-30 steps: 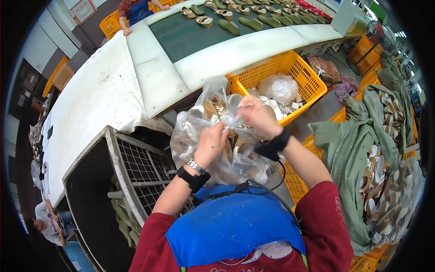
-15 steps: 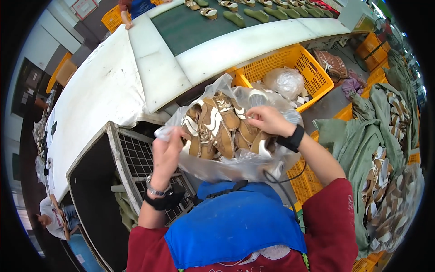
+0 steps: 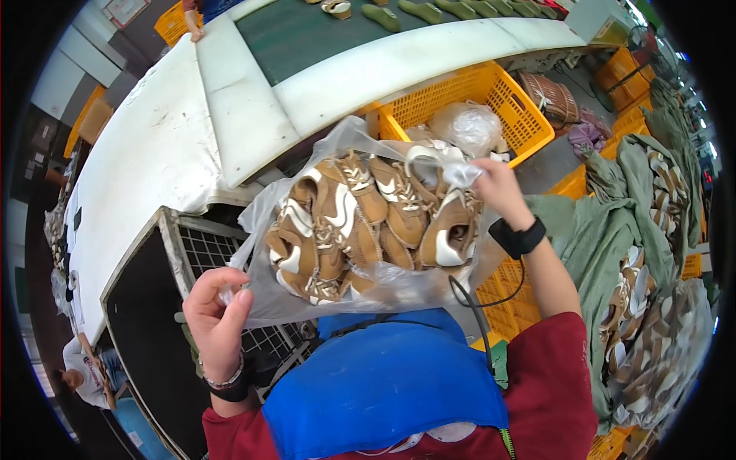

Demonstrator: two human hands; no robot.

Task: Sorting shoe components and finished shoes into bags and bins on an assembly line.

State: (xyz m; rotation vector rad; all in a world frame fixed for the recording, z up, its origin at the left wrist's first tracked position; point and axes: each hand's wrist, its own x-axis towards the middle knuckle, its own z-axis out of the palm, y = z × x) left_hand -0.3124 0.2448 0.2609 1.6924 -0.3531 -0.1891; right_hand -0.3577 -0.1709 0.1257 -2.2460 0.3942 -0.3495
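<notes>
Two bare hands hold one clear plastic bag (image 3: 270, 303) wide between them, its mouth facing up, in front of a person in a blue apron (image 3: 383, 383). The left hand (image 3: 218, 310) is partly curled, its thumb and forefinger pinched on the near left edge of the bag. The right hand (image 3: 502, 190), farther forward, has its fingers closed on a bunched piece of the far right edge. Each wrist wears one black band; the left also has one metal bracelet. Between the hands, inside the bag, lie brown shoes (image 3: 356, 218) with white trim and laces, at least six, overlapping too closely for an exact count. Just beyond the right hand stands one yellow crate (image 3: 529, 129) holding one bundle of crumpled clear plastic (image 3: 469, 126) and some pale pieces. Just beside the left hand, to its right and partly behind the bag, is one wire-grid panel (image 3: 205, 249). Well ahead of both hands, a green belt (image 3: 307, 47) carries at least five green foot-shaped forms (image 3: 420, 11) and at least one shoe. To the right of the right hand, green cloth (image 3: 563, 222) drapes among more shoes, too many to count. Well to the left of the left hand sits one other person (image 3: 86, 372).
</notes>
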